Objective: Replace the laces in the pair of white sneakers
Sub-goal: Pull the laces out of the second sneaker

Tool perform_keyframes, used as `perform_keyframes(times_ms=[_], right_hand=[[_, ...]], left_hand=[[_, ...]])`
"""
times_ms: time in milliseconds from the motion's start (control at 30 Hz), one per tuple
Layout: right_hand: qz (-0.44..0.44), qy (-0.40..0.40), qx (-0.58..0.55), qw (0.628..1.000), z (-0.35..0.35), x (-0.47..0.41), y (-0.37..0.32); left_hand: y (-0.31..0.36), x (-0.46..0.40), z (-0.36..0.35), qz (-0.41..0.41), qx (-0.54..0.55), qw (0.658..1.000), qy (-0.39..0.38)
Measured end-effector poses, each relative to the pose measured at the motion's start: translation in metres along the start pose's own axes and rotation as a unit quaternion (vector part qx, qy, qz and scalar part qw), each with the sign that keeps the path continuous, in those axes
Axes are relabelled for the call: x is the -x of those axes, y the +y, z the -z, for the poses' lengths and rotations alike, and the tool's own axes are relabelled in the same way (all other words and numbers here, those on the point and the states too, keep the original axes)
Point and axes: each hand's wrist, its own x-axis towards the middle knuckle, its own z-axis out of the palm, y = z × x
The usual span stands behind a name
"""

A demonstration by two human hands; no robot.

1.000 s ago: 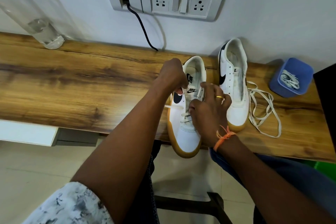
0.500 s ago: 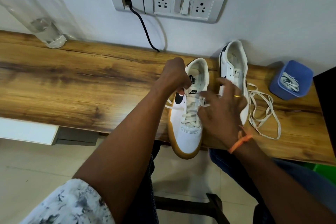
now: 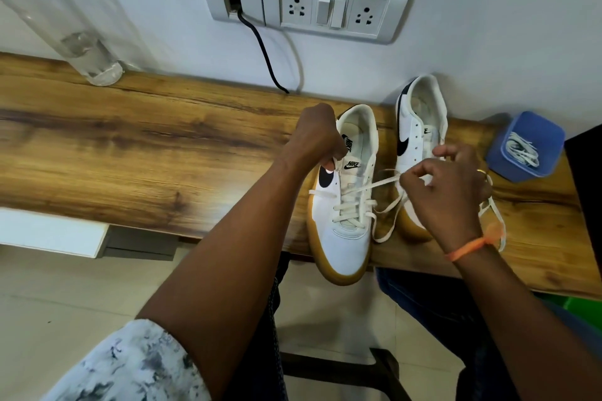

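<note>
1. Wood-grain desk top against a white wall.
2. Near white gum-soled sneaker is laced only through its lower eyelets; left hand grips its collar, and right hand pinches the cream lace taut.
3. Far white sneaker looks bare, so roughly half left, I'd guess.

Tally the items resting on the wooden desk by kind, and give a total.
White sneakers: 2, the laced sneaker and the unlaced sneaker
Loose shoelace lying on the desk: 1
Blue container holding laces: 1
Clear glass bottle: 1
Total: 5

The lace in the laced sneaker and those in the container are not counted separately.
</note>
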Motion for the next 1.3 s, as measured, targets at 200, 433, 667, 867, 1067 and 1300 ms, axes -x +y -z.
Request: perform_keyframes(times_ms=[200,433,667,867,1067,1300], right_hand=[[0.198,-0.050,0.125,0.971,-0.031,0.027,-0.028],[0.205,-0.068,0.097,0.972,-0.046,0.025,-0.028],[0.108,-0.057,-0.116,0.986,-0.031,0.011,-0.021],[0.120,-0.095,-0.075,0.985,-0.027,0.004,-0.009],[0.195,-0.091,0.045,0.975,-0.036,0.014,-0.018],[0.182,-0.084,0.059,0.978,-0.037,0.014,-0.024]], left_hand=[[0.001,0.000,-0.001,-0.006,-0.003,1.000,0.012],[0.004,0.001,-0.002,-0.035,-0.005,0.999,0.012],[0.006,0.000,-0.002,-0.045,-0.016,0.999,0.024],[0.004,-0.003,-0.003,-0.058,-0.030,0.997,0.030],[0.001,-0.005,-0.004,-0.045,-0.031,0.998,0.043],[-0.004,-0.008,-0.006,-0.053,-0.052,0.996,0.056]])
